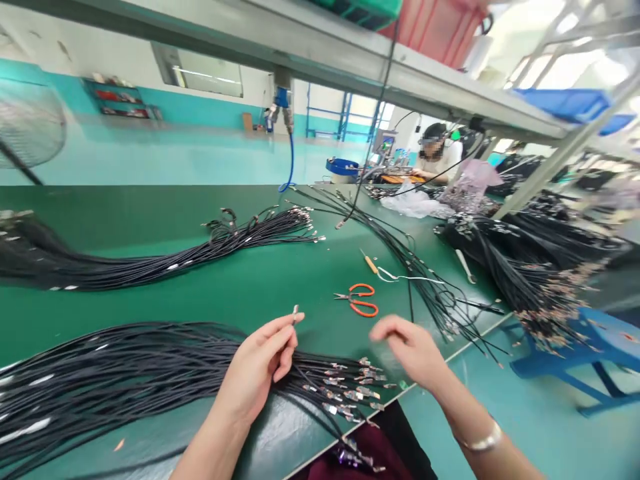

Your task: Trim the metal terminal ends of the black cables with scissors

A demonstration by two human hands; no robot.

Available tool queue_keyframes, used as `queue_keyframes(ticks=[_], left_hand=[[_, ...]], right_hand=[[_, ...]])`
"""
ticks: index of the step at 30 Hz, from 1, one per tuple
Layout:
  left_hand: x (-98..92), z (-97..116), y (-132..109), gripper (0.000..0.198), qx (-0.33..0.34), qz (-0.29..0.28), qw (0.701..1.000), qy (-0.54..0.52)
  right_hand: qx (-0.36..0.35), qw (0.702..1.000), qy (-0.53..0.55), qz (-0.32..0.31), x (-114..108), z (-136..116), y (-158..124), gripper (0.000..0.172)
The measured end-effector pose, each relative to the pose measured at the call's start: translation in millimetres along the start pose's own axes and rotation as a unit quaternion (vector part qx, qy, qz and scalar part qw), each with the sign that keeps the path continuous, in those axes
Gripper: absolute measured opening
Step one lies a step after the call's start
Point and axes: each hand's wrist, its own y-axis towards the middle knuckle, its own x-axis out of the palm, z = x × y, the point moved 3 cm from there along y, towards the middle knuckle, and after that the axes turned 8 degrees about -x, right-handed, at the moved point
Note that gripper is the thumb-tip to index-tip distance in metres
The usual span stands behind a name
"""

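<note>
My left hand (265, 357) is closed in a pinch, with the small metal connector of a black cable (295, 309) sticking up between thumb and fingertips. Under and beside it lies a thick bundle of black cables (165, 360), its metal-tipped ends (355, 387) fanned out near the table's front edge. My right hand (413, 350) hovers to the right of those ends, fingers curled and smeared by motion, so I cannot tell whether it holds anything. Beyond the hands rest orange-handled scissors (361, 300) and a wooden-handled pointed tool (370, 264).
Another cable bundle (200, 253) lies across the green table (170, 300). Loose cables (400, 247) and a large cable pile (530, 267) sit on the right. A blue stool (600, 353) stands below. Overhead runs a shelf (325, 60); a co-worker (440, 157) sits farther back.
</note>
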Motion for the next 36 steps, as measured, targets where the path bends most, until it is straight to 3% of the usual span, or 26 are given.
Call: queue_keyframes(ticks=[2, 4, 7, 9, 14, 17, 20, 24, 26, 29, 33, 36], left_hand=[[-1.8, -4, 2, 0.036, -0.01, 0.02, 1.0, 0.0], [-2.0, -8, 4, 0.039, -0.02, 0.037, 0.999, 0.012], [-1.6, -12, 8, 0.045, -0.033, 0.063, 0.996, 0.047], [-2.7, -13, 12, 0.046, -0.023, 0.088, 0.993, 0.081], [-5.1, -16, 15, 0.043, 0.062, 0.155, 0.97, 0.179], [-1.7, -19, 10, 0.034, 0.17, 0.19, 0.93, 0.264], [2.1, -21, 5, 0.032, 0.264, 0.225, 0.879, 0.327], [6.2, -21, 0, 0.027, 0.307, 0.224, 0.836, 0.396], [5.7, -20, 0, 0.023, 0.304, 0.219, 0.834, 0.405], [4.7, -21, 1, 0.023, 0.281, 0.213, 0.851, 0.39], [9.4, -25, -2, 0.03, 0.271, 0.231, 0.852, 0.384], [13.9, -27, -5, 0.037, 0.286, 0.224, 0.831, 0.422]], right_hand=[[0.01, 0.999, -0.035, 0.007, -32, 2, -32, 0.017], [0.052, 0.995, -0.08, -0.028, -54, 7, -60, 0.019], [0.169, 0.961, -0.184, -0.117, -72, 20, -87, 0.029], [0.21, 0.941, -0.219, -0.149, -79, 27, -95, 0.036], [0.075, 0.962, -0.195, -0.175, -90, 33, -92, 0.03], [0.061, 0.967, -0.184, -0.168, -92, 39, -83, 0.028], [0.086, 0.961, -0.176, -0.194, -82, 43, -73, 0.025], [0.083, 0.959, -0.163, -0.217, -58, 40, -70, 0.022], [0.058, 0.958, -0.135, -0.244, -45, 33, -73, 0.019], [0.014, 0.959, -0.075, -0.271, -27, 15, -72, 0.028], [-0.058, 0.976, -0.075, -0.194, -2, -14, -44, 0.019], [-0.175, 0.97, -0.091, -0.139, 27, -28, -11, 0.012]])
